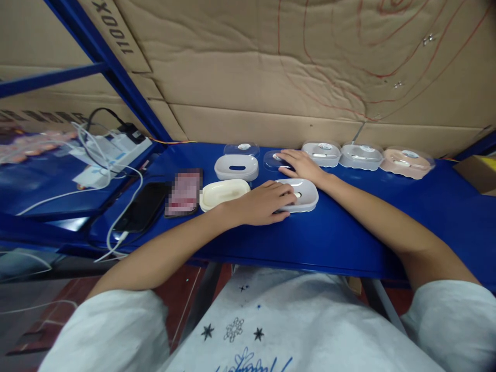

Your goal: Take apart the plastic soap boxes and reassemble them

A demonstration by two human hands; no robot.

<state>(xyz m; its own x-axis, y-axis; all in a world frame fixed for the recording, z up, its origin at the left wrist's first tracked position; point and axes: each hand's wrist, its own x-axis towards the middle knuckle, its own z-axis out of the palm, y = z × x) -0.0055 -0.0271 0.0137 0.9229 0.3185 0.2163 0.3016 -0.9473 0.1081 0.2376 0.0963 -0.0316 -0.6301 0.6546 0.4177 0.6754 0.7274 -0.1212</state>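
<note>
My left hand [269,203] is closed around the left end of a white oval dish [310,202], thumb along the near side and fingers reaching over the rim. A small pale piece shows inside near its slot. Just beyond, my right hand [304,166] has its fingers and thumb around the right end of a clear plastic lid [270,161]. To the left lie a cream oval tray [207,205] and another white oval dish [253,168] with a long slot. Behind that dish is a second clear lid [231,149]. My left fingertips are partly hidden.
Lidded oval boxes, two whitish [321,160] [360,159] and one pink [406,168], line the back right. Two phones [184,191] [149,209] and a power strip [112,164] with loose cables are at left. A cardboard wall [232,77] rises behind the blue table [349,243].
</note>
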